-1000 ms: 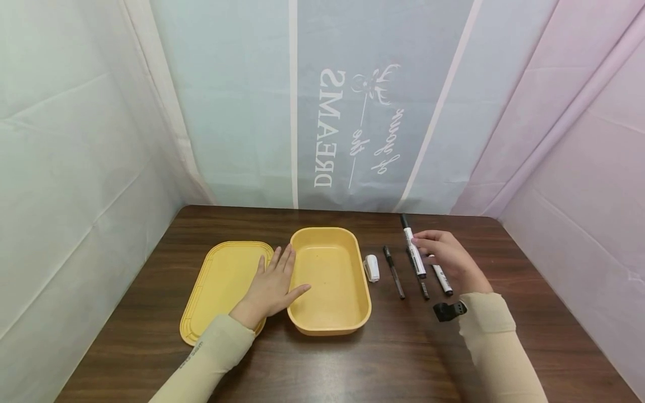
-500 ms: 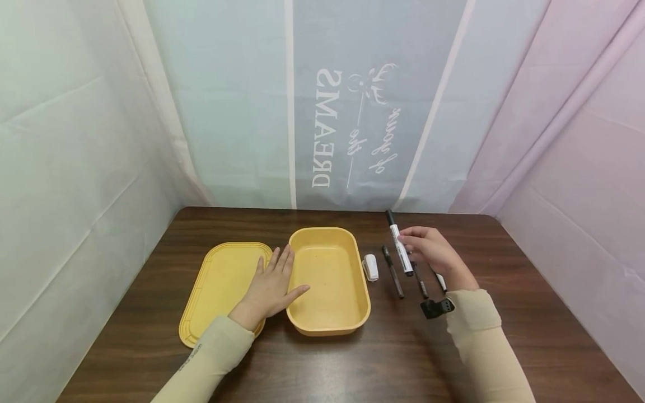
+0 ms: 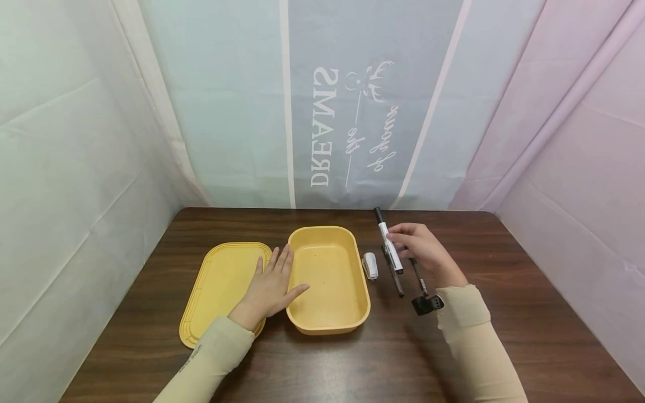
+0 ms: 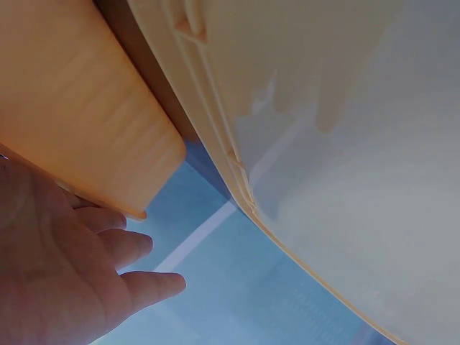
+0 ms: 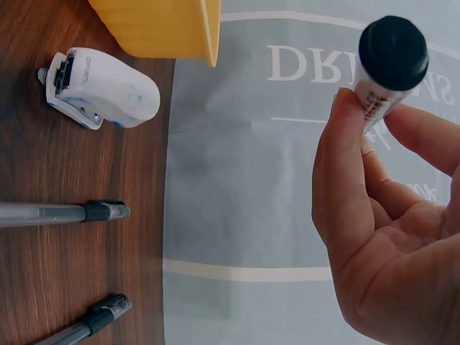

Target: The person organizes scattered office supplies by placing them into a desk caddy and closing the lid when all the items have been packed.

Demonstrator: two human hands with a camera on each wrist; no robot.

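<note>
Nearest, the left hand (image 3: pixel 269 288) lies flat with fingers straight, across the yellow lid (image 3: pixel 219 288) and against the 9 o'clock rim of the yellow box (image 3: pixel 327 277). At the box's 3 o'clock sit a white stapler (image 3: pixel 370 265) and two pens (image 3: pixel 395 278) on the table (image 3: pixel 322 358). Farther back, the right hand (image 3: pixel 420 249) pinches a black-capped marker (image 3: pixel 387 239), lifted above the pens, cap pointing to 12 o'clock.

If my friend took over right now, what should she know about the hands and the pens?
Left hand: flat, resting on the yellow lid and touching the yellow box.
Right hand: pinches a marker, lifted off the table right of the box.
Done: marker picked up.
Left: box is empty; the small white stapler and two thin pens lie on the table.
</note>
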